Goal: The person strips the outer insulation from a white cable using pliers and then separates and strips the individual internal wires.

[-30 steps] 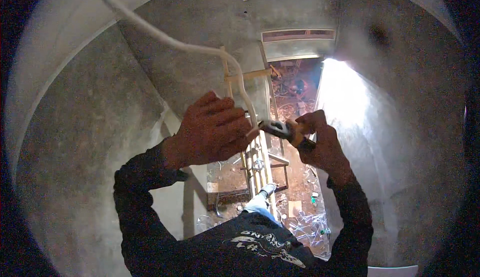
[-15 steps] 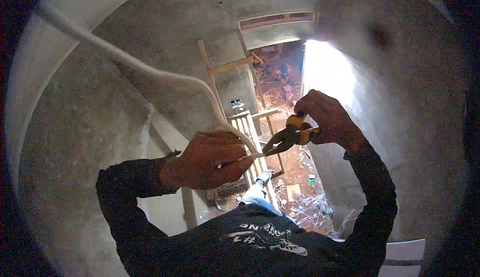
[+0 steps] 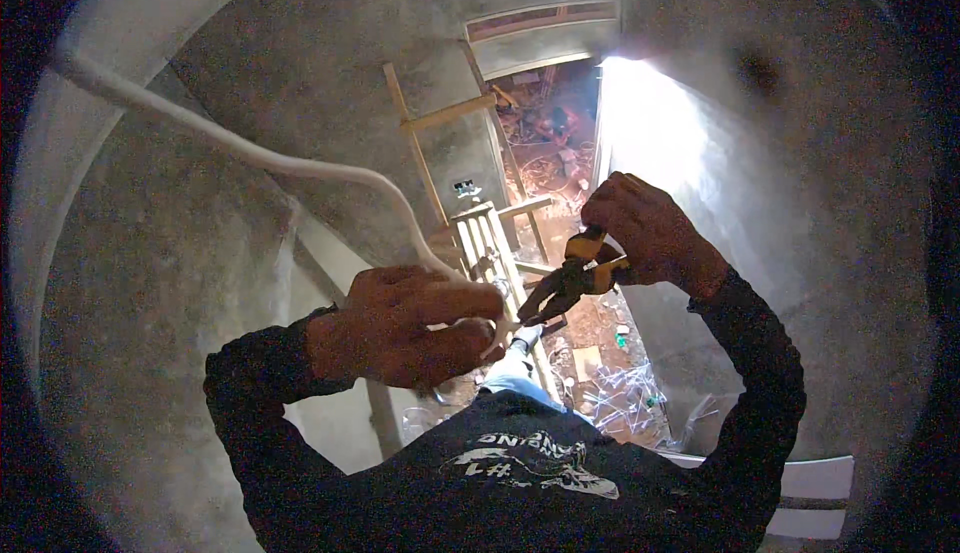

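Note:
A thick white cable runs from the upper left down to my left hand, whose fingers are closed around it near its end. Between the fingertips a short, thin white strand shows, blurred. Opposite, my right hand grips a pair of pliers with yellow and black handles. Their dark jaws point down and left toward my left fingertips and look slightly parted. Only a small gap separates the jaw tips from the strand, and nothing can be made out between them.
Below my hands is a slatted wooden platform, with a foot on it. A wooden frame leans at the far wall, near a wall box. Debris and a cardboard piece litter the floor. Bright light falls beside the doorway.
The plier jaws have come away from the cable's end, which they were touching. My left hand has moved slightly left and down, and its fingers have shifted on the cable.

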`<move>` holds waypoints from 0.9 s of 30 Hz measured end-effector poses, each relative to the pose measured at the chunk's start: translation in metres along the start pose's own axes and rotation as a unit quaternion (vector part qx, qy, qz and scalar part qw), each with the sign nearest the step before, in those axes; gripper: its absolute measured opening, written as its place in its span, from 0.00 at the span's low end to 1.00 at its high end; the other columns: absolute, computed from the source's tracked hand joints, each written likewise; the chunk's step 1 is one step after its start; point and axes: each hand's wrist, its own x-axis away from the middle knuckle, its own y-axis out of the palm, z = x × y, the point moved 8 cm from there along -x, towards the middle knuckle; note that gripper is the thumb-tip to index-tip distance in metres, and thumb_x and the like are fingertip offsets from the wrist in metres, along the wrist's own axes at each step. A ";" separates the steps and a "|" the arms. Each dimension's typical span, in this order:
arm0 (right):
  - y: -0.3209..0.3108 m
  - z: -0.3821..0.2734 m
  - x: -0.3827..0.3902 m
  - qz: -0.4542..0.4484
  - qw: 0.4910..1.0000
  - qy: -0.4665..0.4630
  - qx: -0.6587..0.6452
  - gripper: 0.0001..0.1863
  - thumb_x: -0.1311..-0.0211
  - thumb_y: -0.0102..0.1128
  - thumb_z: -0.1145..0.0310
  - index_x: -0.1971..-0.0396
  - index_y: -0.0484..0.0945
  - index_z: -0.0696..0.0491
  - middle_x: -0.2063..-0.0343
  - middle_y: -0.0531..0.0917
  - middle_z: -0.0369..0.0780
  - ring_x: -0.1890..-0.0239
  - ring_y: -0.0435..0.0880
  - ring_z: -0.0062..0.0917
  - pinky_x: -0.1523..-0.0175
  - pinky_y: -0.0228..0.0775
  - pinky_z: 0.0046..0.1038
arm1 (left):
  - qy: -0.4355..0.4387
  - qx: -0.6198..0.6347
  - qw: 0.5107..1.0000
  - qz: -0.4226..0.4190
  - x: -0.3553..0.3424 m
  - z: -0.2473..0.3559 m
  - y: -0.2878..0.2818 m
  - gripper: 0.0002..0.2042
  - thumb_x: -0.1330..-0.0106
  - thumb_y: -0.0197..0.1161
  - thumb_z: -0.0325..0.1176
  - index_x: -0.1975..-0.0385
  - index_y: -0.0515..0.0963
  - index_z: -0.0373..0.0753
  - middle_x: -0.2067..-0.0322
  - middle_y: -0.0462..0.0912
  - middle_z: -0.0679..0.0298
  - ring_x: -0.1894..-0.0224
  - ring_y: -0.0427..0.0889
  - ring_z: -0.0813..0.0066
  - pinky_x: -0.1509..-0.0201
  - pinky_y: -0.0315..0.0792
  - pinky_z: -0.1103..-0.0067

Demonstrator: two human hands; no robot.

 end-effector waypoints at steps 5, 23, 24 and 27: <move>-0.009 -0.004 0.001 0.038 0.999 -0.014 -0.034 0.25 0.66 0.72 0.62 0.66 0.70 0.53 0.69 0.75 0.41 0.66 0.76 0.36 0.62 0.72 0.34 | -0.026 0.221 0.975 0.013 -0.006 0.002 -0.001 0.07 0.36 0.58 0.33 0.71 0.78 0.36 0.63 0.81 0.60 0.64 0.82 0.70 0.63 0.77 0.76; -0.048 -0.019 0.010 -0.110 0.991 0.061 0.050 0.23 0.58 0.68 0.58 0.63 0.72 0.52 0.69 0.77 0.44 0.64 0.78 0.41 0.58 0.70 0.39 | -0.130 0.380 0.898 -0.179 -0.007 0.003 0.001 0.12 0.29 0.47 0.33 0.69 0.74 0.31 0.62 0.75 0.58 0.71 0.77 0.77 0.67 0.72 0.80; -0.051 -0.021 0.009 -0.110 0.991 0.059 0.052 0.23 0.58 0.68 0.58 0.63 0.72 0.52 0.69 0.77 0.44 0.64 0.78 0.41 0.58 0.70 0.39 | -0.130 0.378 0.899 -0.177 -0.009 0.005 -0.004 0.12 0.29 0.47 0.33 0.69 0.74 0.31 0.62 0.75 0.58 0.71 0.77 0.77 0.67 0.72 0.80; -0.054 -0.028 0.014 -0.120 0.988 0.056 0.082 0.24 0.59 0.69 0.59 0.62 0.72 0.52 0.69 0.76 0.44 0.65 0.78 0.41 0.60 0.71 0.38 | -0.196 0.370 0.877 -0.234 -0.003 0.007 -0.003 0.12 0.29 0.47 0.33 0.68 0.74 0.31 0.63 0.75 0.58 0.69 0.78 0.73 0.67 0.72 0.79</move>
